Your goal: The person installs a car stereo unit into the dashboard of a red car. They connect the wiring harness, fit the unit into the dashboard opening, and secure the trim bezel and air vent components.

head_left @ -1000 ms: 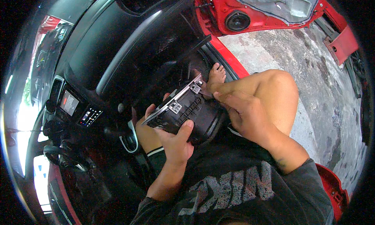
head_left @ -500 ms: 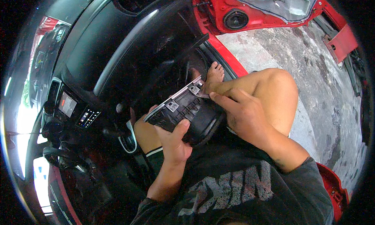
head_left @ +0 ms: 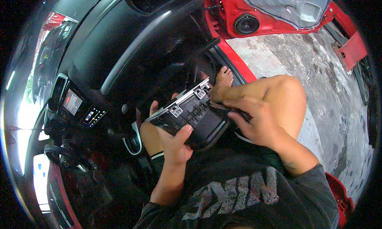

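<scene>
Tilted above my lap is a black plastic car trim part (head_left: 205, 123), box-like, with a ribbed side, a silver front edge and pale clips along that edge. My left hand (head_left: 174, 141) grips its left end, thumb on the near side and fingers behind the silver edge. At its right end is my right hand (head_left: 256, 117), index finger reaching toward the clip there and thumb apart below it. A thin dark strip (head_left: 219, 106) shows by the right fingertips; its kind is too unclear to tell.
I sit in a car with the dark dashboard (head_left: 131, 58) ahead. On the left are a lit screen (head_left: 73, 101) and the steering wheel (head_left: 59, 155). To the right, an open red door (head_left: 223, 14) with a round speaker (head_left: 246, 24) stands over concrete floor (head_left: 310, 58).
My right hand has shifted slightly right and its thumb now shows apart from the index finger. The left hand keeps its grip on the trim part. The whole view has shifted slightly.
</scene>
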A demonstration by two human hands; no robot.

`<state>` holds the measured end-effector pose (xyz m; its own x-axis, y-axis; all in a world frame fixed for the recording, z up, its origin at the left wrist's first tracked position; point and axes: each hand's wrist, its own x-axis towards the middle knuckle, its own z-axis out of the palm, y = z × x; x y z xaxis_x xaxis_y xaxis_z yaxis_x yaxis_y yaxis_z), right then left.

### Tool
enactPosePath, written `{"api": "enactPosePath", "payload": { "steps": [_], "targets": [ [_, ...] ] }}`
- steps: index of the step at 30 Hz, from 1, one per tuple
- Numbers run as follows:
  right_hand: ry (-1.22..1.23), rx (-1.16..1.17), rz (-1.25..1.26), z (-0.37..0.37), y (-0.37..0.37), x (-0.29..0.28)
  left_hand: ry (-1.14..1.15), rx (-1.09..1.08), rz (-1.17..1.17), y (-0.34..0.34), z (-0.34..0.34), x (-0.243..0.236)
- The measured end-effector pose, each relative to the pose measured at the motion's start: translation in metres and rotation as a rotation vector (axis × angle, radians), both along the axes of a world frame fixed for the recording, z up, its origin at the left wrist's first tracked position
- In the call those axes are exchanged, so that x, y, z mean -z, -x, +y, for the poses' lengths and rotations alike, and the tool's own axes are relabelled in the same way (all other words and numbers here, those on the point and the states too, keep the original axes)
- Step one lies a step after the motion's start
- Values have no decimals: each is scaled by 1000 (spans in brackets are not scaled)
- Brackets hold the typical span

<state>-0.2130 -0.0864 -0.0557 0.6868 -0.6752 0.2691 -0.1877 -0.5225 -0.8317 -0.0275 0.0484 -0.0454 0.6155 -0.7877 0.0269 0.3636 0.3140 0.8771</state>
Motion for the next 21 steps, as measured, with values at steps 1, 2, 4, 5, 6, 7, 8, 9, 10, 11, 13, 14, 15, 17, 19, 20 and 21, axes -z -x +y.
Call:
{"api": "enactPosePath", "payload": {
  "steps": [1,2,4,5,6,7,8,9,10,11,13,14,15,17,19,20,21],
  "targets": [
    [-122,-7,112,-2,3,-15,12,19,6,-5,1,-5],
    [-242,-14,226,-4,3,-23,1,34,-11,-8,1,-9],
    [-215,16,-22,-12,0,-14,-24,79,-32,-11,-1,-10],
    [-265,-48,-96,-16,-1,-10,-29,127,-66,-13,0,-8],
    [-318,-108,-166,-21,-2,-8,-19,232,-101,-16,1,-8],
    [-434,-249,-186,-24,-1,-7,-9,336,-137,-19,3,-7],
    [-346,-335,-162,-22,1,-11,2,440,-172,-20,4,-5],
    [-260,-428,-153,-21,1,-13,-7,446,-207,-21,5,-2],
    [-407,-430,-138,-18,4,-15,12,493,-222,-22,7,2],
    [-554,-431,-122,-16,10,-14,14,502,-241,-22,7,4],
    [-675,-414,-202,-10,12,-8,17,525,-258,-21,8,8],
    [-689,-424,-202,-9,12,-7,22,532,-262,-22,9,9],
    [-700,-431,-205,-10,12,-7,28,543,-268,-23,9,9],
    [-749,-427,-246,-9,12,-5,32,551,-295,-22,8,7],
    [-826,-408,-323,-5,13,4,34,564,-320,-21,8,5],
    [-856,-404,-339,-3,13,5,35,575,-330,-21,10,4],
    [-886,-399,-352,-1,14,6,37,585,-338,-21,11,4]
  ]
}}
